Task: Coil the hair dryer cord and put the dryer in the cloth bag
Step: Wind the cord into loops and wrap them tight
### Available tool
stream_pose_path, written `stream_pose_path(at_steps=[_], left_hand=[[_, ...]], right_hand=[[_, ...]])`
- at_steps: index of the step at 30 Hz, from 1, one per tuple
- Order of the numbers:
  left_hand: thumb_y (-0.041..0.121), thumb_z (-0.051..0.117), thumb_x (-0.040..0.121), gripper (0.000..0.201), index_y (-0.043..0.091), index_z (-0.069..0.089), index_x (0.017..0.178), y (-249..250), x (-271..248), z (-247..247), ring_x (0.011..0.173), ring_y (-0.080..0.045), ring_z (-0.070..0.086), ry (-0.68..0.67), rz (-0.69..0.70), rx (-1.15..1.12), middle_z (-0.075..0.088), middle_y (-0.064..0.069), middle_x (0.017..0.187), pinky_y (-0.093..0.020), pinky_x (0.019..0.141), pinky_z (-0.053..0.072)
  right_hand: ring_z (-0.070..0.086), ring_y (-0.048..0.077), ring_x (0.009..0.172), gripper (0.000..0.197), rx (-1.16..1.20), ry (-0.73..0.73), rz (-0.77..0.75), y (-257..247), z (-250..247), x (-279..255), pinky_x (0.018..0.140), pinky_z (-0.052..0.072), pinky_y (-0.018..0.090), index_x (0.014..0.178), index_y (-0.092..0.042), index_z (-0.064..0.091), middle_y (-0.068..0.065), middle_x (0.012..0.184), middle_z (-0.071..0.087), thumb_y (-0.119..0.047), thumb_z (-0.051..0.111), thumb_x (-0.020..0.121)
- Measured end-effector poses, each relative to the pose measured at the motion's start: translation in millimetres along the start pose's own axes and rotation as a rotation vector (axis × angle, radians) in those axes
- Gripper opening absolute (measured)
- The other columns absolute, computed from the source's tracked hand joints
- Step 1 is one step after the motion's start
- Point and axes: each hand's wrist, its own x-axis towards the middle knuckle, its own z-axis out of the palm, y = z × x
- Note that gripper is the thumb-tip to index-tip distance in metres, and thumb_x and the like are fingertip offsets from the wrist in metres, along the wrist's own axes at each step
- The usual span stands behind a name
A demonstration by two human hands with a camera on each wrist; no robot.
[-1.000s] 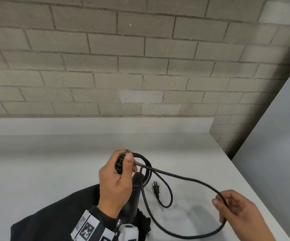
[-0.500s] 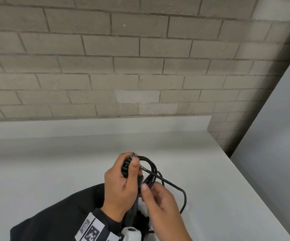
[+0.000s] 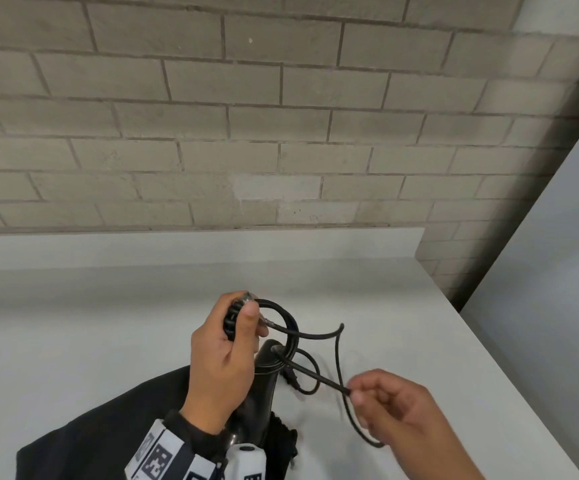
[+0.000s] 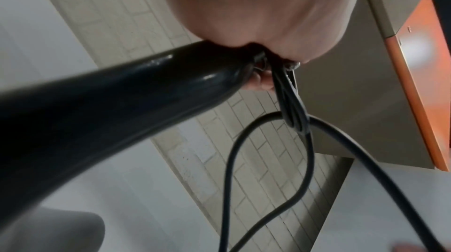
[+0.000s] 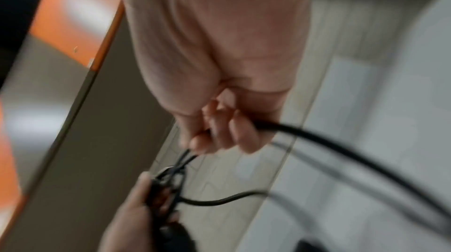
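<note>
Since half a second ago the right hand (image 3: 395, 407) has drawn away from the left hand (image 3: 224, 362), pulling a length of cord (image 3: 319, 380) out to the right; before that the two hands were touching at the coil. Now the right hand sits well to the right of and nearer the person than the left, its thumb and fingers (image 5: 220, 134) pinched on the cord, with a loop hanging below it and another arc rising between the two hands.

The left hand is closed round the coil (image 3: 281, 323) of cord already gathered, thumb pressed on top, at the end of the dryer (image 3: 264, 386) handle. In the left wrist view the handle (image 4: 117, 101) runs out from under the palm and the bunched cord hangs just beside it. The plug cannot be made out with certainty.

The dryer stands below the left hand, its lower part hidden by the wrist. The dark bag (image 3: 108, 431) lies on the white bench (image 3: 73, 341) under the left forearm, the dryer touching or overlapping its edge; I cannot tell which.
</note>
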Motion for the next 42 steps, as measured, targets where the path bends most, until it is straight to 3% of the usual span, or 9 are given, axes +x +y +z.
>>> stream_pose_path(at_steps=[7,10,12,16,18,22,28,34,42], left_hand=[[0.066,0.041,0.093,0.040,0.031,0.060,0.093,0.9,-4.0,9.3,0.059,-0.007,0.062,-0.042,0.023,0.022,0.067,0.006,0.071,-0.016,0.057,0.048],[0.067,0.042,0.091,0.044,0.027,0.061,0.091,-3.6,4.0,2.2,0.056,-0.007,0.060,0.026,-0.023,-0.004,0.067,0.003,0.071,-0.017,0.054,0.048],[0.061,0.044,0.092,0.040,0.025,0.060,0.088,-7.4,10.3,-6.7,0.053,-0.007,0.057,0.074,-0.053,-0.023,0.066,0.001,0.069,-0.018,0.053,0.048],[0.055,0.044,0.092,0.035,0.023,0.060,0.087,-8.2,12.3,-15.0,0.050,-0.005,0.054,0.100,-0.073,-0.043,0.066,-0.003,0.070,-0.016,0.051,0.046],[0.055,0.045,0.092,0.034,0.025,0.060,0.087,-6.7,9.0,-12.0,0.051,-0.006,0.055,0.098,-0.074,-0.044,0.066,-0.002,0.069,-0.015,0.051,0.046],[0.065,0.045,0.090,0.042,0.026,0.061,0.089,-2.8,4.6,-3.3,0.055,-0.006,0.059,0.071,-0.058,-0.038,0.065,0.000,0.067,-0.018,0.055,0.049],[0.069,0.043,0.090,0.048,0.024,0.061,0.091,0.4,0.7,0.4,0.055,-0.007,0.060,0.065,-0.027,0.005,0.067,0.000,0.070,-0.017,0.055,0.048],[0.072,0.042,0.089,0.049,0.027,0.061,0.091,-1.2,1.2,-2.3,0.054,-0.006,0.060,0.074,-0.038,0.022,0.067,0.002,0.068,-0.015,0.055,0.047],[0.065,0.044,0.089,0.043,0.025,0.061,0.092,-3.3,3.5,-5.3,0.054,-0.007,0.057,0.073,-0.070,-0.009,0.066,0.001,0.070,-0.019,0.052,0.048]], right_hand=[[0.061,0.003,0.071,0.027,-0.435,-0.096,-0.013,21.3,-48.0,-35.4,0.077,0.046,0.017,0.090,-0.033,0.071,-0.001,0.077,0.070,-0.056,0.071,0.077],[0.053,-0.014,0.103,0.021,-0.514,-0.093,0.168,23.6,-57.3,-45.5,0.097,0.024,0.004,0.096,-0.054,0.065,-0.027,0.106,0.064,-0.035,0.055,0.096],[0.050,-0.022,0.101,0.053,-0.396,0.028,0.411,36.8,-62.4,-40.5,0.091,0.027,-0.002,0.077,-0.066,0.064,-0.023,0.106,0.065,-0.024,0.044,0.102],[0.053,-0.001,0.095,0.034,-0.276,-0.110,0.508,57.0,-66.7,-17.7,0.069,0.040,-0.001,0.071,-0.019,0.081,0.002,0.116,0.058,-0.049,0.087,0.056],[0.047,0.004,0.092,0.018,-0.303,0.094,0.439,56.6,-54.0,-16.8,0.065,0.040,0.003,0.068,-0.009,0.078,-0.005,0.105,0.055,-0.021,0.088,0.059],[0.059,-0.002,0.101,0.037,-0.517,-0.075,0.102,18.5,-8.8,-16.6,0.081,0.040,0.006,0.087,-0.040,0.069,-0.019,0.103,0.065,-0.068,0.073,0.063],[0.067,0.005,0.098,0.030,-0.208,-0.180,-0.016,-5.6,60.9,14.8,0.095,0.049,0.028,0.100,-0.034,0.066,-0.008,0.099,0.074,-0.057,0.056,0.082],[0.042,0.017,0.049,0.018,0.097,-0.233,-0.028,-10.3,68.2,19.3,0.057,0.044,0.031,0.088,-0.014,0.065,-0.003,0.053,0.045,-0.029,0.056,0.091],[0.019,0.010,0.042,0.071,0.158,0.062,0.001,-19.1,-6.3,-10.9,0.043,0.022,0.016,0.068,-0.003,0.065,0.001,0.048,0.025,-0.072,0.076,0.055]])
